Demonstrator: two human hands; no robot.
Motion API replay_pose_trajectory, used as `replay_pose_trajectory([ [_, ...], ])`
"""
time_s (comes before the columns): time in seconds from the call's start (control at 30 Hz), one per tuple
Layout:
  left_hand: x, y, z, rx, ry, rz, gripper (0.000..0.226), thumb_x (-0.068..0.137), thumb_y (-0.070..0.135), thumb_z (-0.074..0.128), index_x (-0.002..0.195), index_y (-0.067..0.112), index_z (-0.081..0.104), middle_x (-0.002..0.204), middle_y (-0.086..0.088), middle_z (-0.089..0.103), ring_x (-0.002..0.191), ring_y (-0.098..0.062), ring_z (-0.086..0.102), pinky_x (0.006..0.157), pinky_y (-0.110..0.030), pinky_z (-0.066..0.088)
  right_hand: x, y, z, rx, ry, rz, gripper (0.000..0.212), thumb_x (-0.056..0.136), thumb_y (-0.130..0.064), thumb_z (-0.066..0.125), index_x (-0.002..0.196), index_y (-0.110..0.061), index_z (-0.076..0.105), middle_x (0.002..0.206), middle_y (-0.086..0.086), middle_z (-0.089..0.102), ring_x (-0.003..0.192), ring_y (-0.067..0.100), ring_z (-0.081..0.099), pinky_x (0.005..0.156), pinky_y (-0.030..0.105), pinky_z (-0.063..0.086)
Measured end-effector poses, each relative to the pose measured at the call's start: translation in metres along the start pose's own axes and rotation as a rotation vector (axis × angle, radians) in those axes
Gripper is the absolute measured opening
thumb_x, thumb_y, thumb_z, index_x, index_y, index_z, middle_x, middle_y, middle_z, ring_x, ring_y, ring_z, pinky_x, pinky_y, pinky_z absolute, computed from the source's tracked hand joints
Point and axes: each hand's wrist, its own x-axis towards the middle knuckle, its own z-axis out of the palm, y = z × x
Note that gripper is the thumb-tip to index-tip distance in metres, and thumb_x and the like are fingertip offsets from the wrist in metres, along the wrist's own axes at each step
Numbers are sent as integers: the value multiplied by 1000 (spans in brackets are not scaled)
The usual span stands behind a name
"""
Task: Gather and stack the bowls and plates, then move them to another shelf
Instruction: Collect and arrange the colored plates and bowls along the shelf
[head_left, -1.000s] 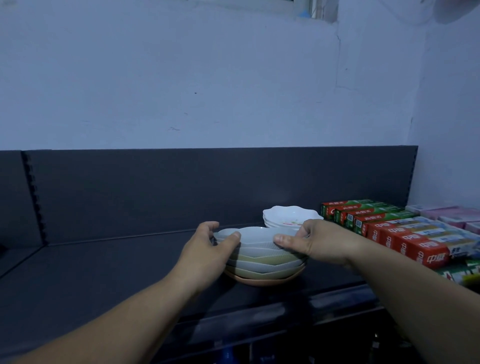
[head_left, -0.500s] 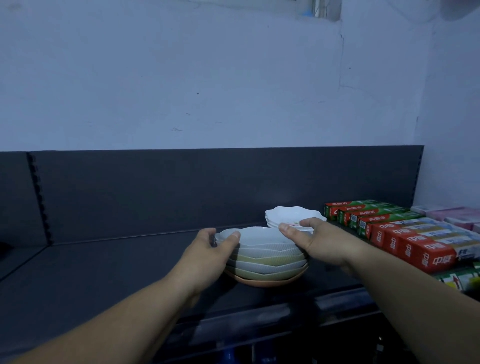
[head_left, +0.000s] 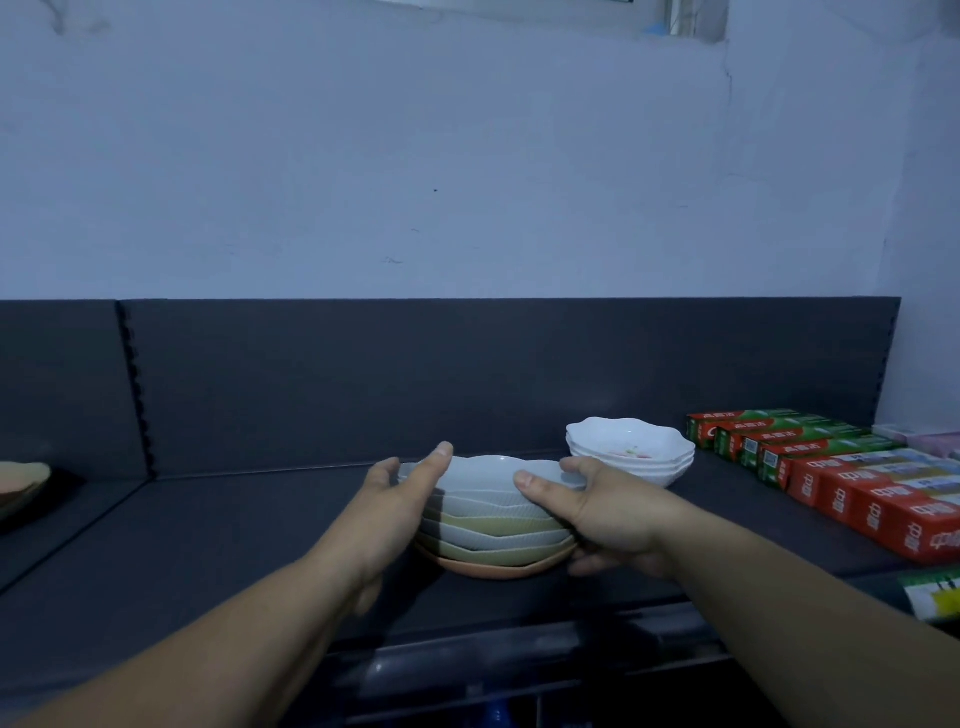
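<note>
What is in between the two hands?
The stack of bowls, gripped by the left hand and right hand, shown in the head view.

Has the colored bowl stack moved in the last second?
Yes. The bowl stack, gripped by the left hand and right hand, has shifted left, away from the white scalloped bowls.

A dark grey shelf (head_left: 208, 545) with a low back panel carries a stack of ribbed dishes (head_left: 493, 525), white and olive on an orange plate (head_left: 498, 569), at its near middle. Just behind and to the right sit three nested white scalloped bowls (head_left: 631, 452). Rows of green cartons (head_left: 779, 436) and red cartons (head_left: 883, 499) fill the right end, and a tan dish (head_left: 21, 480) lies on the adjoining section at far left.
</note>
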Motion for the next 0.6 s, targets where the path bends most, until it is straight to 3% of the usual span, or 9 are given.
replay_pose_trajectory([
  [0.17, 6, -2, -63, -34, 80, -2, 104, 60, 78, 62, 145, 28, 30, 142, 2, 48, 127, -23, 48, 108, -41, 33, 8, -28, 59, 9, -63, -23, 108, 65, -69, 72, 152, -29, 21, 141, 8, 47, 107, 30, 61, 71, 33, 62],
  [0.33, 13, -5, -136, -17, 166, -21, 99, 63, 78, 60, 143, 26, 34, 139, 3, 50, 126, -23, 48, 98, -38, 31, 15, -61, 124, 7, -135, -46, 106, 67, -70, 69, 152, -31, 20, 139, 8, 46, 106, 31, 61, 78, 36, 61],
  [0.5, 26, -2, -198, 5, 157, -74, 105, 55, 84, 57, 141, 26, 39, 134, 3, 55, 122, -24, 50, 96, -39, 31, 20, -87, 182, 59, -173, -45, 101, 69, -69, 69, 150, -27, 26, 137, 7, 47, 107, 29, 60, 73, 32, 61],
  [0.6, 38, 0, -227, 1, 160, -90, 105, 55, 85, 57, 140, 26, 39, 131, 1, 57, 116, -26, 53, 105, -46, 31, 22, -98, 212, 131, -180, -37, 103, 67, -67, 71, 150, -26, 26, 141, 8, 44, 115, 29, 56, 75, 32, 61],
])
